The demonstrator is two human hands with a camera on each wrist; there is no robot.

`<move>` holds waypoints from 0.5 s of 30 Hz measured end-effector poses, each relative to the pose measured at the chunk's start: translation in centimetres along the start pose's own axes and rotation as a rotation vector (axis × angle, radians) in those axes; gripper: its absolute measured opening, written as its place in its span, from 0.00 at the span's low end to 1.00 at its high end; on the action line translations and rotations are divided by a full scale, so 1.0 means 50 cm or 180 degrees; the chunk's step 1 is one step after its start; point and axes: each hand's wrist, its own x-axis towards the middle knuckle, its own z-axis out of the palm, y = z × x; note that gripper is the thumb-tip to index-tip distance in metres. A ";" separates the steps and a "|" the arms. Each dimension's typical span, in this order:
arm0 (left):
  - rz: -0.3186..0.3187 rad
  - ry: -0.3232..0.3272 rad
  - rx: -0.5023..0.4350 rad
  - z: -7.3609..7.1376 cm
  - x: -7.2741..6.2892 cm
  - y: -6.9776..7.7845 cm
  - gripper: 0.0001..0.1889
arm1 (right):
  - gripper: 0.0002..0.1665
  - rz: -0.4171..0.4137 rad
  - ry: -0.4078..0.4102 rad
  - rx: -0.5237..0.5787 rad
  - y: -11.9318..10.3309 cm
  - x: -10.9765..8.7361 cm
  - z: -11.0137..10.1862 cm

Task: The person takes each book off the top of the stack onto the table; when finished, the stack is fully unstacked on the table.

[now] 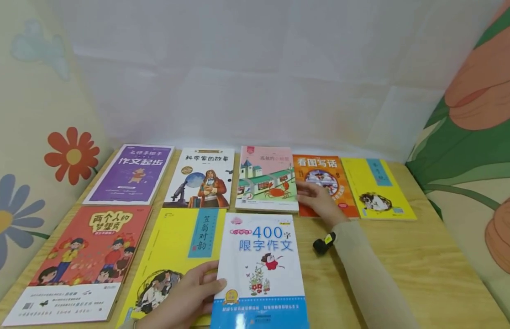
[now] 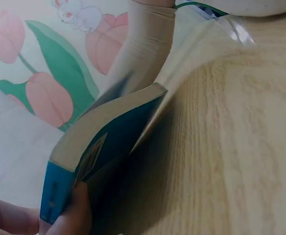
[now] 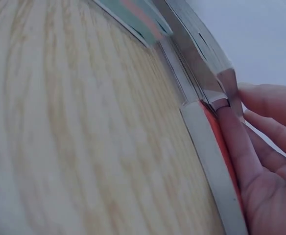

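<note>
My left hand (image 1: 193,292) grips the left edge of a white and blue composition book (image 1: 259,274) titled with "400". In the left wrist view this paperback (image 2: 104,127) is tilted above the wooden table, its spine between thumb and fingers. My right hand (image 1: 320,203) pinches the right edge of a pink storybook (image 1: 275,160) with a red crab on its cover. Under that hand lies an orange book (image 1: 343,183), partly covered by the fingers. The right wrist view has the right hand (image 3: 275,137) at the storybook's raised edge, beside the orange book's side (image 3: 214,166).
A purple book (image 1: 133,176), a scientist storybook (image 1: 205,171) and a yellow book (image 1: 378,189) lie in the back row. In front are a red book (image 1: 90,256) and another yellow book (image 1: 168,237), partly under the left hand. A white cloth (image 1: 255,73) hangs behind the table (image 1: 419,260).
</note>
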 end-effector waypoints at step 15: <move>0.0071 0.0577 0.0954 0.029 0.048 0.039 0.41 | 0.31 0.0223 -0.0240 -0.0087 0.039 0.032 -0.039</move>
